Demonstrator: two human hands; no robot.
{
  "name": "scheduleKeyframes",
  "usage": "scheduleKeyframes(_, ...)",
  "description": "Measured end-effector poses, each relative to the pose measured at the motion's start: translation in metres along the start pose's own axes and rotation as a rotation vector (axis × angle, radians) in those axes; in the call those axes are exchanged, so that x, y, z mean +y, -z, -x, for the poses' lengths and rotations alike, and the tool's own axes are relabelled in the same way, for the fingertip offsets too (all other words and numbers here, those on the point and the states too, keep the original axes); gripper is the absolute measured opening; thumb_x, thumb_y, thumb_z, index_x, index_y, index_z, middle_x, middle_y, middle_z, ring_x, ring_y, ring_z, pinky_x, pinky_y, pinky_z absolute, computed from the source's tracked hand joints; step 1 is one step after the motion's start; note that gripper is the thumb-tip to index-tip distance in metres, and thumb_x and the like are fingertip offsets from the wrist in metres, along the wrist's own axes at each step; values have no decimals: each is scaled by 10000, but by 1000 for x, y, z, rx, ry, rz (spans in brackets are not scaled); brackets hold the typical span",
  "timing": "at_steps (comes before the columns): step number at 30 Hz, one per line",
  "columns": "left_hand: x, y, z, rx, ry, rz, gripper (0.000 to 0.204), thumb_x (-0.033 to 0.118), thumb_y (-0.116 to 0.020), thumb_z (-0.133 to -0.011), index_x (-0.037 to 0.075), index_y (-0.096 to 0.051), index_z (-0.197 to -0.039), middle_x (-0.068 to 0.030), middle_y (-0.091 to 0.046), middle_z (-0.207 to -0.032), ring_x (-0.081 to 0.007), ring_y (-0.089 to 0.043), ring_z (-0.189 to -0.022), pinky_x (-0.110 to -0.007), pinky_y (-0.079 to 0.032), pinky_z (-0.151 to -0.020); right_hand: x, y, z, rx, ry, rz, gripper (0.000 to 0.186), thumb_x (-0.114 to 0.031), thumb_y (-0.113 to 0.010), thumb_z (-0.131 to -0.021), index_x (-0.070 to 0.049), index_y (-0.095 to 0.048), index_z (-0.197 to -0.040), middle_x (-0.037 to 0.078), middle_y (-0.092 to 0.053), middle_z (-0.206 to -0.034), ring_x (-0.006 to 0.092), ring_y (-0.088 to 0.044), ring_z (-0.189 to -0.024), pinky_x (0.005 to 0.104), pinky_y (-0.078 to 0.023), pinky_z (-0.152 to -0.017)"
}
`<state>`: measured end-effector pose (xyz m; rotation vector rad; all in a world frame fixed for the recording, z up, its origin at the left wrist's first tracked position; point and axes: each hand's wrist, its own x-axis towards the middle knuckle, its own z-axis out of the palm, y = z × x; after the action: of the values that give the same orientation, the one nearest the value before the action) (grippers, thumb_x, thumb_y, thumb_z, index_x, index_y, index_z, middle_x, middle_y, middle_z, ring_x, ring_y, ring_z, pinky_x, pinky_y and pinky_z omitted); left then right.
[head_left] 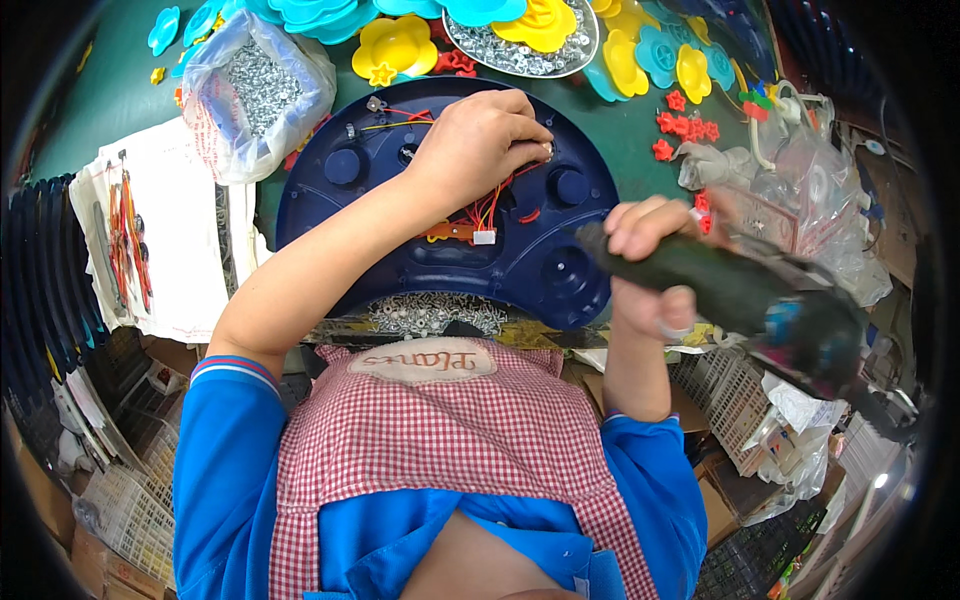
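Note:
A dark navy, curved plastic housing (415, 275) lies on the table in front of me, its hollow side up. My left hand (480, 145) reaches over its far part, fingertips pinched on a small silvery part (547, 151) near the inner right side. Red and yellow wires (490, 207) run below that hand to a white connector (485, 237) beside an orange strip (448, 231). My right hand (648, 250) grips a black power screwdriver (720, 285), blurred by motion. Its tip points left, over the right side of the housing.
A plastic bag of screws (262, 90) stands at the far left, and a metal bowl of small hardware (475, 50) at the back. Loose screws (440, 313) lie along the near edge. Yellow (395, 45) and turquoise flower-shaped pieces sit behind. Wire bundles (128, 235) rest on white sheets at left.

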<state>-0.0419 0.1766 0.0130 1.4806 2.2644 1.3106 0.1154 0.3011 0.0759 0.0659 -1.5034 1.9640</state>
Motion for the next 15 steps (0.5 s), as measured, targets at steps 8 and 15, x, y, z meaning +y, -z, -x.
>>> scheduleKeyframes(8,8,0,7,-26,55,-13,152,167,-769,-758,95,-765,-893,-59,-643,-865,-255,-641,-821,-357,-523,-730,42,10,-105,155,306,180,750,-459,-604,-853,-65,-319,-1423,146,-617,-774,262,-609,-704,445,-521,-743)
scheduleKeyframes(15,13,0,19,44,-95,-253,223,190,-742,-790,55,-734,-967,-45,-639,-906,-243,-618,-826,-363,-522,-724,81,3,-127,51,354,281,706,-303,-663,-824,82,-351,-1327,156,-635,-689,228,-624,-642,304,-530,-718)
